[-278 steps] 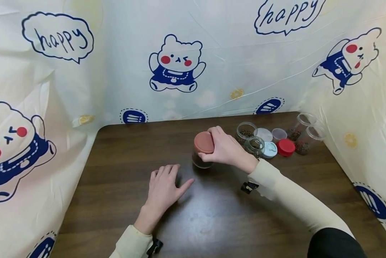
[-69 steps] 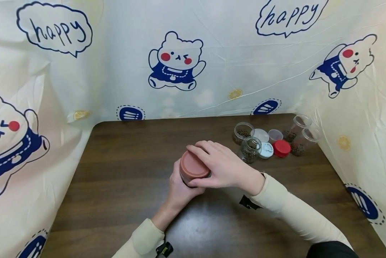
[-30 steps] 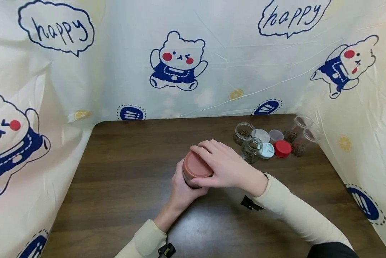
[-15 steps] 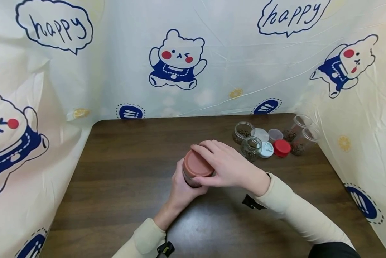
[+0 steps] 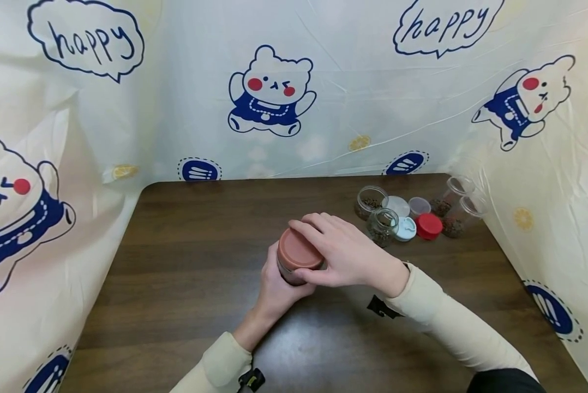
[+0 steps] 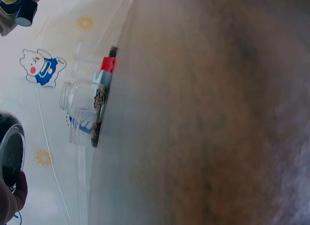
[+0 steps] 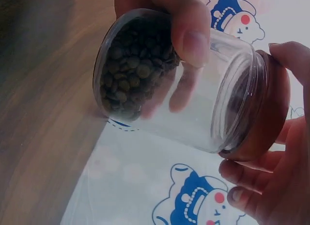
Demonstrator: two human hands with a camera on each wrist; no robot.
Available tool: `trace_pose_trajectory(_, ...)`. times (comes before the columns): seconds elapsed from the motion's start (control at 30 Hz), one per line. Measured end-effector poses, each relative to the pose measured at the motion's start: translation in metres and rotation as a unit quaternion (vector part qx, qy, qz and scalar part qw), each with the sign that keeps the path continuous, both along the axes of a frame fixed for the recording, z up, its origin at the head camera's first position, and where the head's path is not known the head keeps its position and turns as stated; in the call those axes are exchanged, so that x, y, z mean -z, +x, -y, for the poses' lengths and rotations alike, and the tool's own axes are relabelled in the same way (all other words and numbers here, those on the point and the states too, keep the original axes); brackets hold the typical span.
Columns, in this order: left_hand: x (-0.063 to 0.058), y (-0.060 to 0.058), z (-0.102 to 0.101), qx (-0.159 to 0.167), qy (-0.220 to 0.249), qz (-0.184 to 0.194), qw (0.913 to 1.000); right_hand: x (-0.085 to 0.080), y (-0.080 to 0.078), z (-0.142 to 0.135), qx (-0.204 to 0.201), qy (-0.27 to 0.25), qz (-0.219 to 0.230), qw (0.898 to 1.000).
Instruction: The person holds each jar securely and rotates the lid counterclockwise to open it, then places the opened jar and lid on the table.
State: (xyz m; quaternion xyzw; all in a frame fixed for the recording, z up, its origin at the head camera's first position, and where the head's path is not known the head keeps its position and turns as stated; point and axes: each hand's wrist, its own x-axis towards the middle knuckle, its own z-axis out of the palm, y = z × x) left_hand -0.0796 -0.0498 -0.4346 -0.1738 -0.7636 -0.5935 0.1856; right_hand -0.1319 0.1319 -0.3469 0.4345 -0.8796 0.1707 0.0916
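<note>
A clear jar (image 7: pixel 193 104) with a reddish-brown lid (image 5: pixel 300 250) is held between both hands over the middle of the table. Small dark rounded pieces (image 7: pixel 127 72) lie at its bottom end. My left hand (image 5: pixel 279 286) wraps its fingers and thumb around the jar's body. With thumb and fingers, my right hand (image 5: pixel 345 254) grips the lid at its rim. The right wrist view shows the lid sitting on the jar's mouth. Only the jar's base (image 6: pixel 13 155) and a bit of a finger appear at the edge of the left wrist view.
At the back right stand two open jars, one wide (image 5: pixel 371 202) and one narrower (image 5: pixel 383 226), holding dark bits. Near them are a red lid (image 5: pixel 429 225), a pale blue lid (image 5: pixel 406 228), whitish caps (image 5: pixel 397 206) and two clear containers (image 5: pixel 463 215) by the curtain.
Since the oldest frame the jar has come nearer and slightly left, and my left hand has taken hold of its body. Over the last second both hands have stayed almost in place.
</note>
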Motion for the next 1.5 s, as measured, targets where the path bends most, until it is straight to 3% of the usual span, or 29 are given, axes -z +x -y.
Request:
trace_pose_trajectory(0.23,0.036,-0.011,0.001,0.0,0.0,0.014,0.9999,0.003,-0.001,0.001,0.005,0.001,-0.014,1.0)
trace_pose_trajectory(0.33,0.041,-0.012,0.002,0.004,0.004,0.013,0.9999,0.003,0.0,0.001,-0.007,0.0,-0.018,1.0)
trace_pose_trajectory(0.47,0.043,-0.013,0.003,0.006,0.01,0.014,0.9998,0.004,-0.002,0.004,-0.007,0.002,-0.031,0.999)
trace_pose_trajectory(0.7,0.042,-0.012,0.003,0.015,0.009,0.016,0.9997,0.003,-0.001,0.006,-0.006,-0.006,-0.014,1.0)
trace_pose_trajectory(1.03,0.042,-0.012,0.003,0.003,-0.01,0.012,0.9999,0.001,-0.002,0.006,-0.023,-0.01,-0.02,0.999)
trace_pose_trajectory(1.3,0.042,-0.012,0.001,-0.008,0.006,-0.009,0.9999,0.0,-0.002,0.0,-0.011,-0.024,-0.029,0.999)
trace_pose_trajectory(1.5,0.04,-0.011,0.001,-0.013,0.006,0.008,0.9999,0.0,0.0,-0.012,0.007,-0.028,-0.03,0.999)
